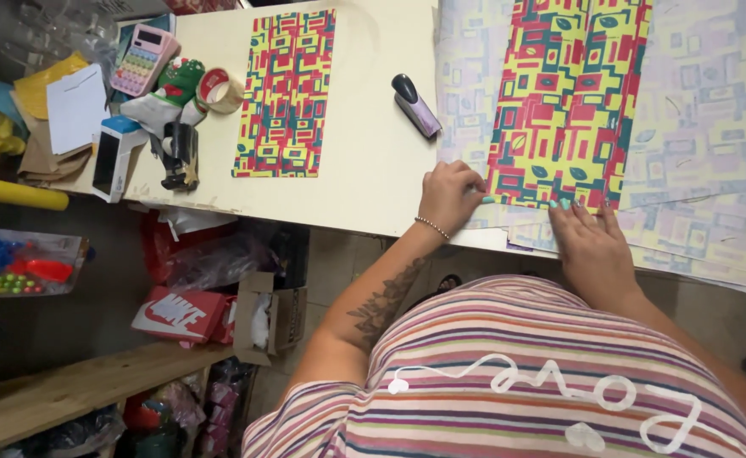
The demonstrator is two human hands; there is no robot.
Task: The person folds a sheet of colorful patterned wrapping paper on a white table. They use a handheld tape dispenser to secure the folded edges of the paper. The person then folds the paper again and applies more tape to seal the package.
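- The left hand (pixel 449 195) is curled, fingertips pressing the near-left corner of the folded patterned sheet (pixel 564 102); the right hand (pixel 589 242) lies flat, fingers spread, on its near edge.
- The sheet lies on the table (pixel 373 161), over paler wrapping paper (pixel 712 127).
- Risk: uneven pressure could skew the crease, or slide the sheet on the paper beneath.
- Count: two bright sheets, one apart (pixel 286 93); one stapler (pixel 415 104); one tape roll (pixel 219 90); one calculator (pixel 142 58).

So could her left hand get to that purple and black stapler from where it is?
Probably yes: the left hand rests on the table edge, and only bare cream tabletop lies between it and the purple and black stapler.
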